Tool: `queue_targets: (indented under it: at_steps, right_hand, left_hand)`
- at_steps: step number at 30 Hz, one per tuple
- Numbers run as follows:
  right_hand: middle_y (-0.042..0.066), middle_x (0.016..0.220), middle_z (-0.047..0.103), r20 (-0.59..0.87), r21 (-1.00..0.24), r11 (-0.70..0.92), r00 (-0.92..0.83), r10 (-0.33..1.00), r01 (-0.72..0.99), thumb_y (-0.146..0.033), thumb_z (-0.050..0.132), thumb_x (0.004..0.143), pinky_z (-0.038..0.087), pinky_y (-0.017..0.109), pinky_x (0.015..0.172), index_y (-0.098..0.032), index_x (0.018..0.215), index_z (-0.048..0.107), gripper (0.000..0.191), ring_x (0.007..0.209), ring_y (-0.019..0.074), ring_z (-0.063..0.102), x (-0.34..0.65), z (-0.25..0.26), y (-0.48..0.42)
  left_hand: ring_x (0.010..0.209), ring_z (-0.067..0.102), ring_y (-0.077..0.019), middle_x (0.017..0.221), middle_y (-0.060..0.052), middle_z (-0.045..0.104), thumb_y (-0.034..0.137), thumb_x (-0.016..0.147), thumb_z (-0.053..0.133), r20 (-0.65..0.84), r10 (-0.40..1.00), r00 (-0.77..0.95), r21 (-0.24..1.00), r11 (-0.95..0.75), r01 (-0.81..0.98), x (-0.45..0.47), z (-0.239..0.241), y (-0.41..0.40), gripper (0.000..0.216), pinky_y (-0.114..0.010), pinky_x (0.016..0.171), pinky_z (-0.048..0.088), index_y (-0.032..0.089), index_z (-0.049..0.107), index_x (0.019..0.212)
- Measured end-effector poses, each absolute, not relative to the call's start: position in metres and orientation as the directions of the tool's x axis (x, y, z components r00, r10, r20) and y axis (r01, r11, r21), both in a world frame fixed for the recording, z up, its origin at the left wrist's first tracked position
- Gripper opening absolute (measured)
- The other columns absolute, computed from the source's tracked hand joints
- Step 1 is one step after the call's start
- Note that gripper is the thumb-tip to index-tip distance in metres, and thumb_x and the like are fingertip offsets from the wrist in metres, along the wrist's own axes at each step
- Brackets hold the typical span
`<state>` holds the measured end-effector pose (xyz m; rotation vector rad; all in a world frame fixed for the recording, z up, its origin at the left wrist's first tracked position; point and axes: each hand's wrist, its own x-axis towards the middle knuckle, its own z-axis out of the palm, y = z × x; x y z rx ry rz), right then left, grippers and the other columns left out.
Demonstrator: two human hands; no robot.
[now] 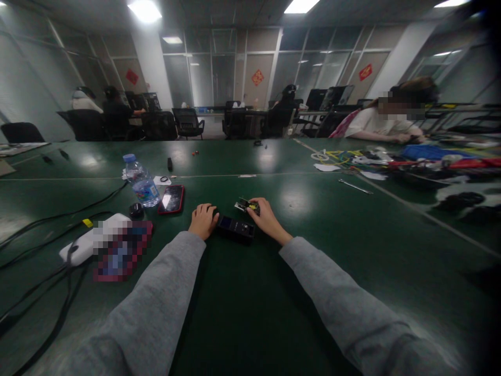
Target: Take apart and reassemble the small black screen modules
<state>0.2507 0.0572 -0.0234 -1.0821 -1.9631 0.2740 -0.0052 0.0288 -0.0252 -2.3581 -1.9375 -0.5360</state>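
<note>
My right hand point(266, 216) pinches a small black-and-yellow piece with a silvery metal part point(241, 206), just above the green table. What exactly this piece is, I cannot make out. In front of both hands lies a black handheld device point(235, 228) with a small dark screen at its left end and buttons toward its right. My left hand point(203, 220) rests palm down on the table at the device's left end, fingers loosely apart. Its thumb is beside or touching the device's edge; nothing shows in its grasp.
To the left are a water bottle point(141, 183), a red-edged phone point(171, 199), a small black case point(136, 210), a white power strip point(97, 237) with cables and a blurred red-edged phone point(124, 251). A wrench point(355, 186) and tangled cables lie right, near a seated person point(376, 122).
</note>
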Motion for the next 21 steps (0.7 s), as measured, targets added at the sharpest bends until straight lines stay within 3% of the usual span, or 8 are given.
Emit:
queue_targets:
  at_steps: [10, 21]
  right_hand:
    - [0.007, 0.107, 0.058, 0.532, -0.629, 0.620, -0.321, 0.783, 0.470, -0.029, 0.059, 0.085, 0.047, 0.037, 0.087, -0.020, 0.111, 0.050, 0.029, 0.099, 0.0217, 0.056, 0.250, -0.014, 0.050]
    - [0.007, 0.116, 0.059, 0.535, -0.600, 0.637, -0.349, 0.769, 0.484, -0.026, 0.062, 0.084, 0.045, 0.040, 0.094, -0.021, 0.119, 0.054, 0.037, 0.107, 0.0227, 0.057, 0.249, -0.012, 0.044]
  left_hand:
    - [0.126, 0.040, -0.0271, 0.134, -0.012, 0.050, 0.041, 0.097, 0.035, 0.300, 0.941, 0.159, 0.201, -0.226, 0.953, -0.006, -0.028, 0.029, 0.041, -0.046, 0.103, 0.038, 0.021, 0.053, 0.128]
    - [0.127, 0.040, -0.0256, 0.136, -0.010, 0.049, 0.040, 0.098, 0.035, 0.269, 0.952, 0.142, 0.176, -0.194, 0.965, -0.004, -0.024, 0.028, 0.041, -0.044, 0.104, 0.037, 0.020, 0.052, 0.129]
